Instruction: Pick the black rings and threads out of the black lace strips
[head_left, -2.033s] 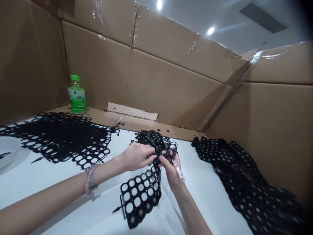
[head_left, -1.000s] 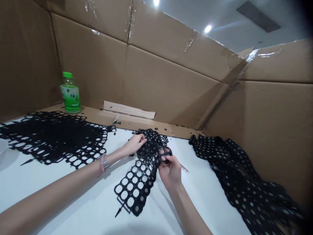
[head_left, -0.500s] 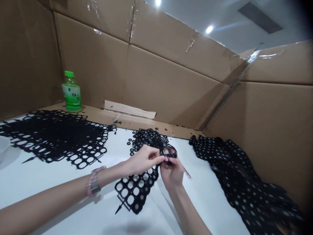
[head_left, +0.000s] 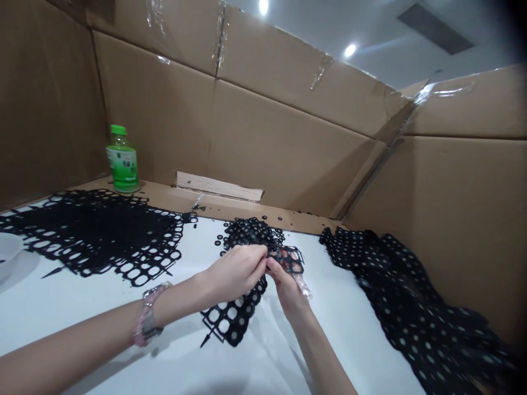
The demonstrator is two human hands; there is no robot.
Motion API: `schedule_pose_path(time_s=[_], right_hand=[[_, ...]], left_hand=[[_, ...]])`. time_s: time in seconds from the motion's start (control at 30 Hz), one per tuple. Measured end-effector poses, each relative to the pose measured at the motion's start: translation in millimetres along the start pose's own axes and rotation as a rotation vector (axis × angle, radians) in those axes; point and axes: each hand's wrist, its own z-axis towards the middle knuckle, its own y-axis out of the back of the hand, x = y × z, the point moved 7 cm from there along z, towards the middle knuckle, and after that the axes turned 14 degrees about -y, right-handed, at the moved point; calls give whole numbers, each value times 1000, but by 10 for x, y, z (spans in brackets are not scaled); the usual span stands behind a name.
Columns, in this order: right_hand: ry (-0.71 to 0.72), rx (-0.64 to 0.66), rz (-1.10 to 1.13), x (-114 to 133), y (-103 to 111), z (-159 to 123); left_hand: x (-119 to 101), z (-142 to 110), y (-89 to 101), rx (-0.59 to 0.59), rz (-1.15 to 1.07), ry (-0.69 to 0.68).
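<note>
White tabletop (head_left: 349, 340) is filling the lower view, with a brown cardboard ledge (head_left: 164, 195) running along its far edge. Behind it, tall cardboard walls (head_left: 296, 142) are enclosing the work, shiny tape (head_left: 424, 94) catching light where panels are meeting at the upper right. Above, a pale ceiling (head_left: 313, 30) is showing two bright lamps (head_left: 349, 50) and a grey rectangular panel (head_left: 435, 28).

Near the tabletop's middle, the right hand (head_left: 291, 293) is holding a small black lattice piece (head_left: 293, 258) above the surface, thumb on its near side. Shiny, crinkled plastic (head_left: 303, 286) is sticking out beside that hand. The left hand (head_left: 235, 271), a bracelet (head_left: 146, 318) circling its wrist, is meeting the piece's left end with fingers drawn narrow; whatever is between those fingertips is hidden. Beyond both hands, toward the far edge, small black rings (head_left: 247, 227) are lying heaped, a few straying left. Below the left hand, a black lattice strip (head_left: 230, 321) is lying partly covered.

Black lattice sheets (head_left: 99, 225) are spreading across the far left corner, a white bowl (head_left: 11, 258) just beside them at the left edge. A green bottle (head_left: 124, 167) is standing upright on the ledge behind. Dotted black sheets (head_left: 403, 302) are sprawling along the right edge. A flat cardboard strip (head_left: 218, 186) is resting by the back wall.
</note>
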Motion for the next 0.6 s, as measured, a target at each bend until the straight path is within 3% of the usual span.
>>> schedule_pose_path(time_s=[0.2,0.4,0.5,0.6], right_hand=[[-1,-27,35,39,42,-21],[-52,-8,5,11,69,-7],[-50,-8,-6,26,69,-10],[-44,1,28,41,52,-21]], left_hand=[[-42,17,29,-15,-51,-6],[-73,9,36,21,96,-44],[-62,7,30,-4,-33,-6],[36,25,-21,-41,-320,97]])
